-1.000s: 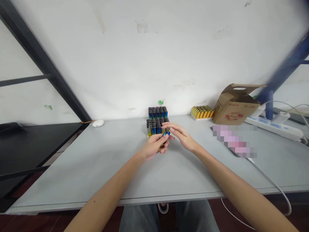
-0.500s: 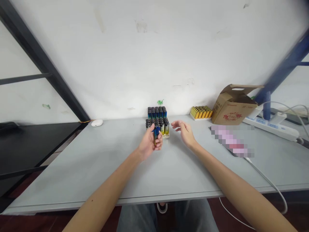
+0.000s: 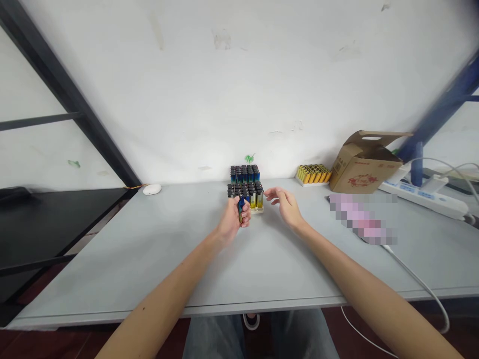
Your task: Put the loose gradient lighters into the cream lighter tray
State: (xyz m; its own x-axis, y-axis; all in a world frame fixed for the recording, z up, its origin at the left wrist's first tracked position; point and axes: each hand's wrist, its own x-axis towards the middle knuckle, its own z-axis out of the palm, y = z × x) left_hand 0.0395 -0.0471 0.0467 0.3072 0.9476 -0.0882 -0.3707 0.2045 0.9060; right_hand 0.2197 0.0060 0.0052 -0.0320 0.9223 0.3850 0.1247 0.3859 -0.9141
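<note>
My left hand (image 3: 232, 219) is wrapped round a lighter (image 3: 241, 209) with a blue body that turns yellow at its lower end. Just behind it stands a tray of lighters (image 3: 257, 197) with black tops and blue, pale or yellow bodies, packed upright; my left hand hides part of it. Further back, near the wall, is a block of dark blue lighters (image 3: 245, 174) in rows. My right hand (image 3: 286, 205) hovers to the right of the front tray, fingers curved but apart, with nothing in it.
At the back right, a white tray holds yellow lighters (image 3: 313, 173) beside an open cardboard box (image 3: 364, 169). A power strip (image 3: 422, 198) lies behind a blurred-out phone (image 3: 361, 219) with a white cable (image 3: 415, 279). A white case (image 3: 151, 189) sits at the back left of the grey table (image 3: 149, 259).
The lighter in my left hand has tipped and sunk lower into the grip, with less of it showing. My right hand has barely moved. The view has shifted slightly.
</note>
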